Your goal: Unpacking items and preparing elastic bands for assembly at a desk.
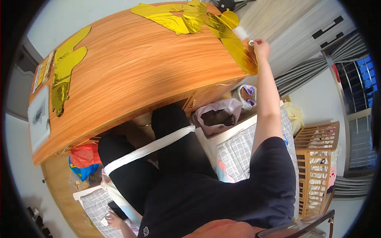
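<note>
At the right end of the desk, my right hand (262, 48) reaches out and pinches a small white ring-shaped thing (251, 43), perhaps a roll of tape. Next to it lies a flat gold foil balloon (237, 47) that runs to the desk's corner. More flat gold foil balloons lie at the far edge (174, 22) and on the left (65, 65). Low on the left, my left hand (115, 220) is down at the bedding, its fingers closed at a small white object (105, 220) that I cannot make out. A black phone (118, 210) lies beside that hand.
The wooden desk (139, 59) spans the front, with a silver laptop (39, 119) at its left end. A white band (151, 148) crosses my legs. Below the desk are a pink bag (218, 115) and a red plastic bag (84, 155). A wooden crib (315, 166) stands right.
</note>
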Available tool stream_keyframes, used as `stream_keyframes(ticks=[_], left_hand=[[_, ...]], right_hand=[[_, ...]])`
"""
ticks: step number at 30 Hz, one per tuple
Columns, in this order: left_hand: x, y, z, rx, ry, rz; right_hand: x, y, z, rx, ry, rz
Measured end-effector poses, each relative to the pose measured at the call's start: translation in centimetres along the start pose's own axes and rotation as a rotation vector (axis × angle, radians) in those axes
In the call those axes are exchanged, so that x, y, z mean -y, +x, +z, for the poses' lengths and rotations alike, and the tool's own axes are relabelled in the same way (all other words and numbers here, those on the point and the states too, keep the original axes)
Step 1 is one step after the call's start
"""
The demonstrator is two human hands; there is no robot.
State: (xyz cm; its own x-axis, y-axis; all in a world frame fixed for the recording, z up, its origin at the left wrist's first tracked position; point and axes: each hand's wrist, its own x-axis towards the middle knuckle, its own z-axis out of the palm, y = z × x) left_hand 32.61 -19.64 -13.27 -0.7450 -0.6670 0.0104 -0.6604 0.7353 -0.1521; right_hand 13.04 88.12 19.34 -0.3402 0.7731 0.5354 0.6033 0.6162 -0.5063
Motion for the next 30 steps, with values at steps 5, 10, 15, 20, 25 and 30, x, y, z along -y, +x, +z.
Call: stream_keyframes(ticks=[5,10,15,20,25,30], left_hand=[[-1.1,1.7,-2.4,0.033,-0.138,0.024],[0.9,2.1,-1.4,-0.104,0.001,0.267],[2.8,2.9,-0.4,-0.158,0.038,0.358],[3.8,2.8,-0.4,-0.129,-0.157,0.502],[1.4,2.5,-1.4,-0.092,-0.181,0.401],[1.9,-0.7,-2.7,-0.135,-0.273,0.451]], right_hand=[[-0.2,0.0,-1.0,0.022,-0.017,0.004],[0.9,-0.6,-1.4,0.007,-0.092,-0.136],[1.4,-3.4,-2.8,0.009,0.142,-0.121],[1.8,-7.8,-4.9,0.085,0.226,-0.139],[-1.6,-8.6,-5.5,0.192,0.286,-0.273],[1.7,-12.9,-3.8,0.235,0.26,-0.269]])
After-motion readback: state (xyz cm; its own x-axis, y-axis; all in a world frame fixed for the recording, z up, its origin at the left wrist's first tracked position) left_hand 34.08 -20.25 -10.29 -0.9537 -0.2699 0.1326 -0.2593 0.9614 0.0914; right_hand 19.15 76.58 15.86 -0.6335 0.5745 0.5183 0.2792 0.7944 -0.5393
